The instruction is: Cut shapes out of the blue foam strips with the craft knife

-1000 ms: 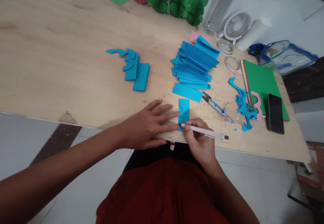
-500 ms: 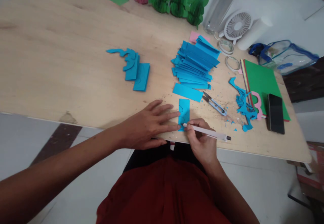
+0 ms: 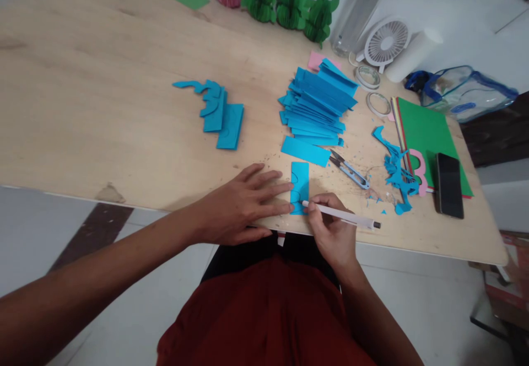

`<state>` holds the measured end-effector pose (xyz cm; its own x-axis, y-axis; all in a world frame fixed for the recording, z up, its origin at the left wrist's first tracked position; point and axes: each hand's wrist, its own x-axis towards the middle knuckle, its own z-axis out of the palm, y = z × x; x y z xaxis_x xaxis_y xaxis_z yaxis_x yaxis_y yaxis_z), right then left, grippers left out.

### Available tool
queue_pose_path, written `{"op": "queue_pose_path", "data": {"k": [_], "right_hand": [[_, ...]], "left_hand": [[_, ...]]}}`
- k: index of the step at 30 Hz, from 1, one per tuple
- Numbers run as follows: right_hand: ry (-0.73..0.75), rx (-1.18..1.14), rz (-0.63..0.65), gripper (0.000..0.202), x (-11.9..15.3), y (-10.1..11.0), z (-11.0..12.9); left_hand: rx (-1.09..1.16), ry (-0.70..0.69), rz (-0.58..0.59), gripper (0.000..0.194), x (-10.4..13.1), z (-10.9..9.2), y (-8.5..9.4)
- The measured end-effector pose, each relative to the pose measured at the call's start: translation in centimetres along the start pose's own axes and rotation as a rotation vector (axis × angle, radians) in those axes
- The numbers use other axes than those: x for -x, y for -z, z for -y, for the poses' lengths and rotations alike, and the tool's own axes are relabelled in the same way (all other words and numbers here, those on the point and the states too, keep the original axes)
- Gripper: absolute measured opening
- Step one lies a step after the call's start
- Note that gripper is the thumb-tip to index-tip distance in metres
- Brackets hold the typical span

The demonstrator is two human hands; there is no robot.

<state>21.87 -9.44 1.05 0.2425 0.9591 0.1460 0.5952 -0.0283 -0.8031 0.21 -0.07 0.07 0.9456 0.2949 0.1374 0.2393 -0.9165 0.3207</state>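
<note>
One pale wooden desk (image 3: 103, 107) stands before a white wall (image 3: 467, 2), above a light floor (image 3: 397, 305). Near its front edge lies a blue strip (image 3: 302, 181) with curved lines, its long axis running away from the person. The left hand (image 3: 242, 203) is flat, fingers spread, fingertips at the strip's left side. The right hand (image 3: 334, 233) is closed around one white pen (image 3: 345, 215), slanted, its tip pointing left at the strip. Around are three green paper ornaments (image 3: 288, 7), one fan (image 3: 387, 42), one phone (image 3: 449, 185).
</note>
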Motion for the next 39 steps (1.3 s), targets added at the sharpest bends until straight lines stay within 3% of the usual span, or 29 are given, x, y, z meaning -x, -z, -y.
{"op": "queue_pose_path", "data": {"k": [18, 28, 39], "right_hand": [[-0.013, -0.129, 0.118, 0.008, -0.61, -0.35, 0.66], [0.053, -0.042, 0.079, 0.008, -0.59, -0.37, 0.78], [0.028, -0.017, 0.060, 0.007, -0.23, -0.24, 0.50]], "left_hand": [[-0.013, 0.005, -0.013, 0.052, 0.03, -0.02, -0.08], [-0.002, 0.002, -0.004, 0.054, -0.03, -0.05, -0.13], [-0.013, 0.006, -0.006, 0.053, -0.01, -0.01, -0.13]]}}
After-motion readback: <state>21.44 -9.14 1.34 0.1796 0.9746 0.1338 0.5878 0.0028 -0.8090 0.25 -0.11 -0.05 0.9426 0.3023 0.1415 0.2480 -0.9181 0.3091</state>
